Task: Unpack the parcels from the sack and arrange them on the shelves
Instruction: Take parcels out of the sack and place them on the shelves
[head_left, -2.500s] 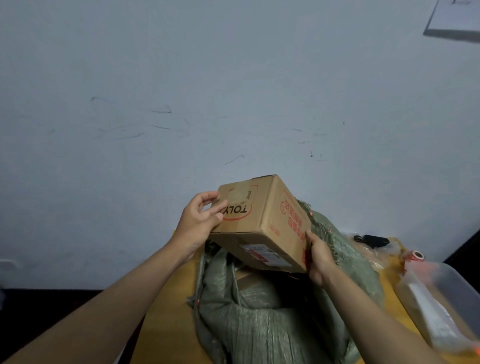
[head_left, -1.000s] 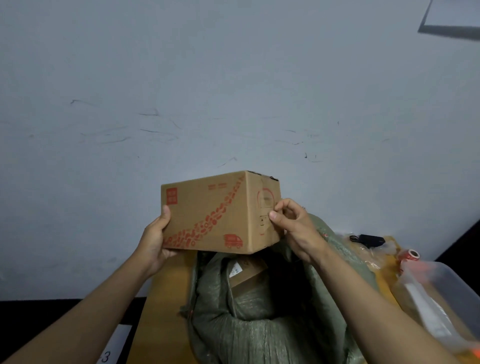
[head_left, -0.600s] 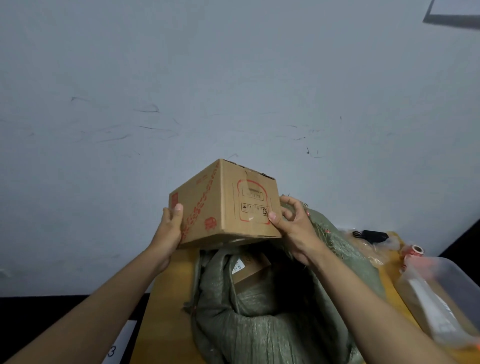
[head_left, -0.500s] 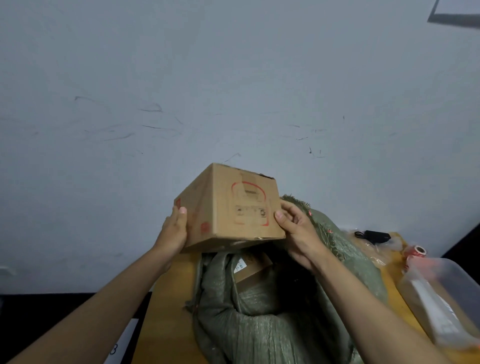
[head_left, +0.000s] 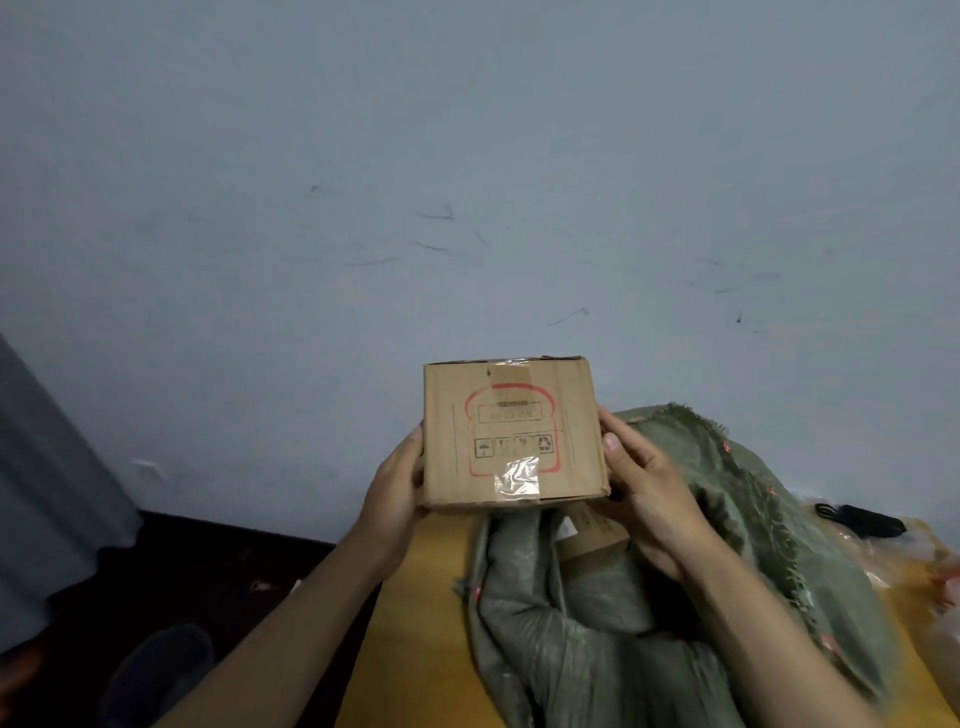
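I hold a brown cardboard box (head_left: 511, 434) with red print and clear tape in the air, its end face towards me. My left hand (head_left: 392, 493) grips its left side, and my right hand (head_left: 644, 486) grips its right side and lower corner. Below and to the right, the open green woven sack (head_left: 613, 629) lies on the yellow table (head_left: 415, 639). Another cardboard parcel (head_left: 592, 532) shows inside the sack's mouth. No shelves are in view.
A scuffed pale wall (head_left: 467, 182) fills the background. A black object (head_left: 862, 522) and plastic wrapping (head_left: 930, 566) lie at the table's right edge. Dark floor (head_left: 171, 577) and a grey curtain (head_left: 47, 483) are to the left.
The box has turned in my hands so that its end face points at me, and it has moved left, away from the sack. My view has swung to the left.
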